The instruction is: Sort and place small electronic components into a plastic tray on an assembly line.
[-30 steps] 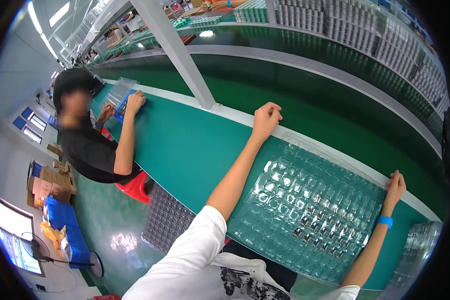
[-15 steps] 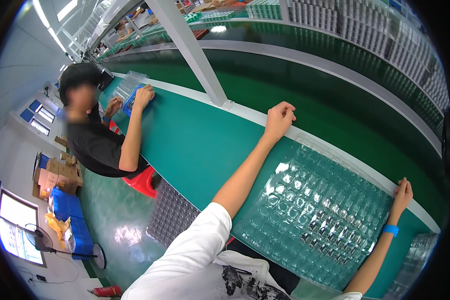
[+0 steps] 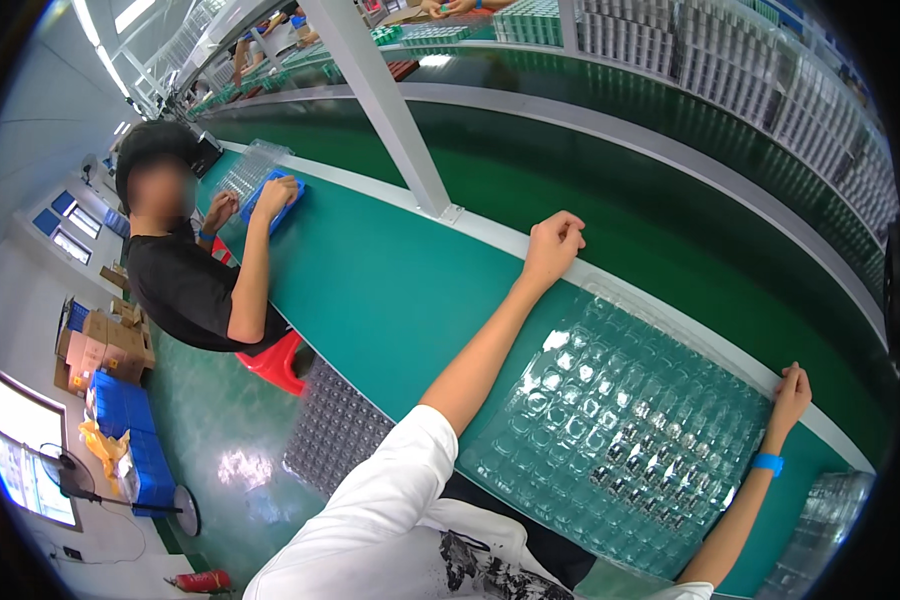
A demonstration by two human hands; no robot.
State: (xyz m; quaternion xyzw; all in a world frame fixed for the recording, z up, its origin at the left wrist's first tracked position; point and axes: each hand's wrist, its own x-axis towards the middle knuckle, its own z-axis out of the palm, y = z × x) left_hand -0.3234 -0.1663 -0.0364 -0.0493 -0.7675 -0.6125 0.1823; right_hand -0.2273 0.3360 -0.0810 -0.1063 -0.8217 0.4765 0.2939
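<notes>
A clear plastic blister tray (image 3: 560,440) with rows of rounded pockets lies on the green bench in front of me. Small shiny metal parts (image 3: 660,465) sit in several pockets toward its right side. Past the tray's far left corner, my left hand (image 3: 555,248) rests by the bench's pale far rail, fingers curled in with nothing seen in them. Near the far right corner, my right hand (image 3: 792,395) is also curled closed by the rail and looks empty. A blue band (image 3: 768,464) circles my right wrist.
To the left, a co-worker (image 3: 185,290) handles a blue tray (image 3: 286,197) beside another clear tray (image 3: 253,168). A metal post (image 3: 385,110) rises from the rail. Stacked clear trays (image 3: 820,530) stand at right. A grey pocketed sheet (image 3: 335,425) is below the bench edge.
The view has shifted slightly. My right hand has moved a little down and left in the picture; my left hand has turned slightly, its fingers still curled. The tray lies as before.
</notes>
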